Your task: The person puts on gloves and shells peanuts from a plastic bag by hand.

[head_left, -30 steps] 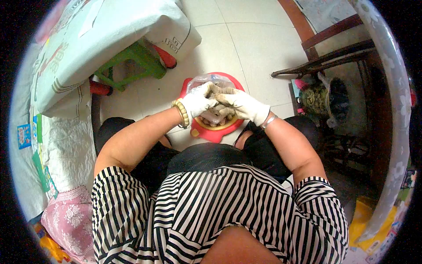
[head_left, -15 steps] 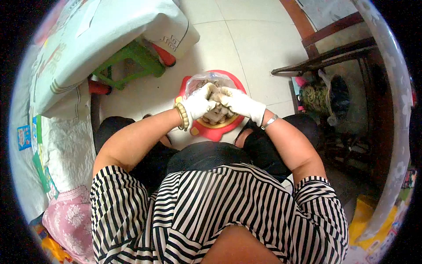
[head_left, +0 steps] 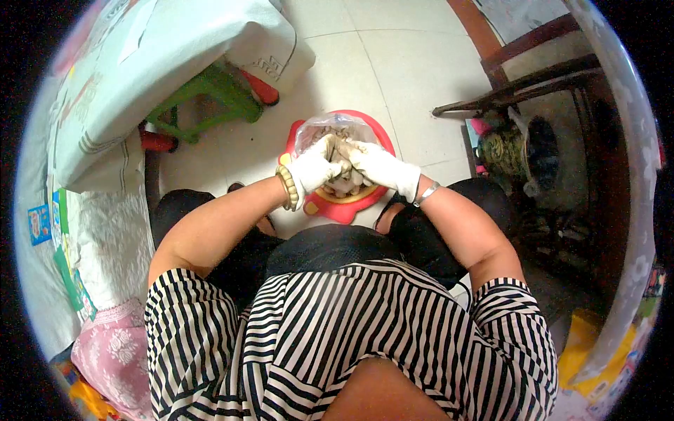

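Note:
Both of my hands wear white gloves and meet over a red round stool or basin [head_left: 380, 133], whose exact form I cannot tell. On it lies a clear plastic bag [head_left: 361, 126] with several pale brownish pieces [head_left: 344, 186] in and below it. My left hand [head_left: 316, 169] is closed, its fingertips pressed on a small brownish piece too blurred to name. My right hand [head_left: 382, 165] is closed on the same spot, fingertips touching those of my left hand.
A cloth-covered table [head_left: 175, 56] stands at the upper left, with a green stool [head_left: 210, 98] under it. On the right is a dark wooden rack [head_left: 519, 91] beside a bag of greenish stuff [head_left: 502, 153]. Pale floor tiles [head_left: 414, 70] lie ahead.
Both hands have shifted very slightly to the left and remain together over the pale pieces. The view has moved a little.

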The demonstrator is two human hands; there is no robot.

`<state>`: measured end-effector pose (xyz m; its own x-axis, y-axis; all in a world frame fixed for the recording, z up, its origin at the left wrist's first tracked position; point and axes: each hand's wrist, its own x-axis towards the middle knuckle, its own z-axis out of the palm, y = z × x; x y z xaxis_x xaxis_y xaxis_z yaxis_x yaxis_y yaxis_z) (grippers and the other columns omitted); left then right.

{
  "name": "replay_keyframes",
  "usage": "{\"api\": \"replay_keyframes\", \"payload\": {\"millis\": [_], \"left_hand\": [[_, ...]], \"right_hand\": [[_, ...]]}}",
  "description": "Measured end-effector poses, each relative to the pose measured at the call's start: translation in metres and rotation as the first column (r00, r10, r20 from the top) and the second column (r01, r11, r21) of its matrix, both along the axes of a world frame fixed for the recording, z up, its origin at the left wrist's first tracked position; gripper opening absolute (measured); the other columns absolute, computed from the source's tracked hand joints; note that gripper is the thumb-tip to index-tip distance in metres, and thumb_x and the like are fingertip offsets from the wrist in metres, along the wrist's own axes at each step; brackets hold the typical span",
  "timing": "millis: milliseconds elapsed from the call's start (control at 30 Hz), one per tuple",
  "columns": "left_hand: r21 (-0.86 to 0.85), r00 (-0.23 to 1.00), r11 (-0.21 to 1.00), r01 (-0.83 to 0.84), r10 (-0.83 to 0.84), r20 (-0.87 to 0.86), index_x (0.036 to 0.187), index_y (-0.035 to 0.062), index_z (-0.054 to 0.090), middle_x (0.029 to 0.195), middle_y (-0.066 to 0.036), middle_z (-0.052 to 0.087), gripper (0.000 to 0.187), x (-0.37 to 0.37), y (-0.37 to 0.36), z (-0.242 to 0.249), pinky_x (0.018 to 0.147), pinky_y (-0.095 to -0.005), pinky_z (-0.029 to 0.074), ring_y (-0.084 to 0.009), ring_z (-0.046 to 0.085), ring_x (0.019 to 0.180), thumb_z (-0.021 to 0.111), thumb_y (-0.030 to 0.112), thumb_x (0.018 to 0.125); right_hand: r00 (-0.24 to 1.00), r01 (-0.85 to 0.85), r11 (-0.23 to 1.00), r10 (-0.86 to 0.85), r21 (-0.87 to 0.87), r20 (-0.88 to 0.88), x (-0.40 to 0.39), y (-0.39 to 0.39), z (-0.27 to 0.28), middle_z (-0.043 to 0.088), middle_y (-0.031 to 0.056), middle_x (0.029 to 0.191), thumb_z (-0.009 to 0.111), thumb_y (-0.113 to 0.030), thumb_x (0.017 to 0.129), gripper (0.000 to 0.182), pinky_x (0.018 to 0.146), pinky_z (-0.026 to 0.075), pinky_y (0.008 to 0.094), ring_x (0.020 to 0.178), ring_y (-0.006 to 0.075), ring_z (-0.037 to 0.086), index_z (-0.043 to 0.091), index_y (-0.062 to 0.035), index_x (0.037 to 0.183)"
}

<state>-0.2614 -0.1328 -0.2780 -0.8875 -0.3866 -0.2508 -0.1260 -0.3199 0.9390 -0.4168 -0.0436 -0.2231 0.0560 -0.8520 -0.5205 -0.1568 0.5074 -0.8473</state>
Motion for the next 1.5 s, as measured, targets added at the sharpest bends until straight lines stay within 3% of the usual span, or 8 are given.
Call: {"api": "replay_keyframes", "payload": {"millis": [367, 467, 567, 767, 867, 967, 1067, 1500], "left_hand": [[0.177, 1.000, 0.984, -0.015, 0.015, -0.001, 0.116, 0.0001, 0.051, 0.102, -0.005, 0.059, 0.031, -0.001, -0.013, 0.034, 0.081, -0.0275, 0.047, -0.0120, 0.055, 0.090, 0.056, 0.015, 0.090], [0.348, 0.992, 0.935, -0.074, 0.036, 0.117, 0.116, -0.0006, 0.051, 0.102, -0.005, 0.060, 0.032, -0.001, -0.016, 0.036, 0.080, -0.0280, 0.048, -0.0128, 0.057, 0.090, 0.056, 0.017, 0.091], [0.396, 0.993, 0.913, -0.096, 0.058, 0.107, 0.117, 0.0010, 0.051, 0.103, -0.004, 0.060, 0.033, -0.006, -0.010, 0.026, 0.081, -0.0280, 0.048, -0.0126, 0.057, 0.091, 0.057, 0.018, 0.090], [0.150, 0.996, 0.988, -0.047, 0.036, 0.076, 0.116, 0.0040, 0.051, 0.106, -0.005, 0.059, 0.035, -0.003, -0.003, 0.012, 0.083, -0.0285, 0.048, -0.0127, 0.056, 0.093, 0.061, 0.022, 0.088], [0.197, 0.996, 0.979, -0.058, 0.043, 0.083, 0.116, 0.0028, 0.050, 0.105, -0.005, 0.059, 0.037, -0.002, 0.002, 0.024, 0.082, -0.0282, 0.048, -0.0134, 0.057, 0.092, 0.063, 0.020, 0.086], [0.216, 0.994, 0.972, -0.097, 0.086, 0.061, 0.117, 0.0018, 0.049, 0.105, -0.006, 0.059, 0.038, -0.003, 0.004, 0.017, 0.081, -0.0276, 0.049, -0.0135, 0.057, 0.092, 0.063, 0.018, 0.086], [0.233, 0.993, 0.965, -0.120, 0.119, 0.019, 0.116, 0.0016, 0.049, 0.102, -0.006, 0.059, 0.035, -0.002, 0.005, 0.016, 0.079, -0.0273, 0.049, -0.0135, 0.058, 0.090, 0.062, 0.017, 0.086], [0.477, 0.989, 0.866, -0.149, 0.129, 0.075, 0.108, 0.0043, 0.050, 0.099, -0.008, 0.057, 0.018, -0.002, -0.009, 0.032, 0.081, -0.0302, 0.049, -0.0163, 0.057, 0.089, 0.053, 0.010, 0.091]], "right_hand": [[0.964, 0.202, 0.973, -0.217, 0.112, 0.151, -0.011, -0.002, -0.014, 0.058, -0.0034, 0.074, 0.039, -0.030, 0.098, 0.030, 0.042, 0.038, 0.0181, 0.051, 0.0024, 0.047, 0.057, -0.0077, 0.106], [0.972, 0.231, 0.966, -0.224, -0.117, 0.073, -0.006, -0.003, -0.020, 0.054, -0.0023, 0.063, 0.033, -0.036, 0.098, 0.035, 0.042, 0.038, 0.0218, 0.047, 0.0064, 0.046, 0.056, -0.0102, 0.094], [0.981, 0.171, 0.982, -0.177, 0.079, 0.081, -0.011, -0.001, -0.022, 0.054, -0.0019, 0.063, 0.033, -0.037, 0.097, 0.036, 0.042, 0.038, 0.0222, 0.048, 0.0072, 0.046, 0.056, -0.0094, 0.093], [0.993, 0.035, 0.999, -0.033, -0.021, 0.118, -0.018, 0.001, -0.041, 0.062, -0.0001, 0.083, 0.041, -0.029, 0.097, 0.029, 0.056, 0.047, 0.0226, 0.066, 0.0076, 0.055, 0.058, -0.0057, 0.105], [0.998, -0.038, 0.969, 0.022, 0.245, 0.066, -0.016, -0.003, -0.005, 0.063, 0.0001, 0.084, 0.042, -0.031, 0.096, 0.031, 0.057, 0.047, 0.0236, 0.068, 0.0077, 0.056, 0.059, -0.0060, 0.102], [0.997, -0.021, 0.975, 0.005, 0.219, 0.075, -0.014, 0.002, -0.030, 0.062, 0.0006, 0.089, 0.043, -0.032, 0.096, 0.032, 0.064, 0.048, 0.0248, 0.077, 0.0086, 0.056, 0.060, -0.0057, 0.102], [0.998, 0.060, 0.974, -0.058, -0.219, 0.017, -0.007, 0.007, -0.047, 0.058, -0.0009, 0.068, 0.039, -0.032, 0.096, 0.031, 0.040, 0.039, 0.0215, 0.050, 0.0057, 0.049, 0.059, -0.0085, 0.097], [0.863, 0.250, 0.958, -0.286, 0.140, 0.415, -0.011, 0.002, -0.034, 0.059, -0.0024, 0.069, 0.036, -0.029, 0.098, 0.029, 0.042, 0.040, 0.0196, 0.050, 0.0052, 0.050, 0.058, -0.0093, 0.101]]}}
